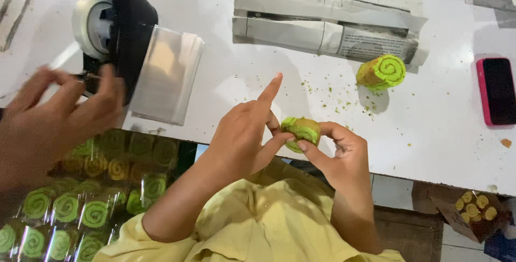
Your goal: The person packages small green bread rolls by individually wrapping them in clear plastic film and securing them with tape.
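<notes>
at the worktop's [441, 133] left edge, another person's hand [59, 117] reaches in, blurred, fingers at a black tape dispenser [126, 20] with one white roll; whether it pinches anything cannot be told. just right of the dispenser lies one stack of clear plastic sleeves [166, 74]. below the near edge on that side sits a tray of wrapped green-and-yellow swirl rolls [91, 192], too many and too glossy to count surely.

near the middle of the near edge, the wearer's left hand [242, 133] and right hand [338, 154] meet over one small green swirl cake roll [302, 132], held just above the edge. left grip: thumb and middle fingers pressed to the roll's side, index finger raised and pointing away. right grip: closed on the roll, thumb and fingertips pinching its other side.

judgement: the roll looks light, soft and crumbly; green crumbs dot the worktop nearby. best taken by the curved sides with light pressure, not by the swirl faces.

further right: one folded newspaper [328, 25] toward the far edge, one second unwrapped roll [382, 72] lying on its side beside it, one pink-cased phone [497, 91] at the right edge. below the near right corner, one open box of small yellow rolls [474, 208], about six showing.
</notes>
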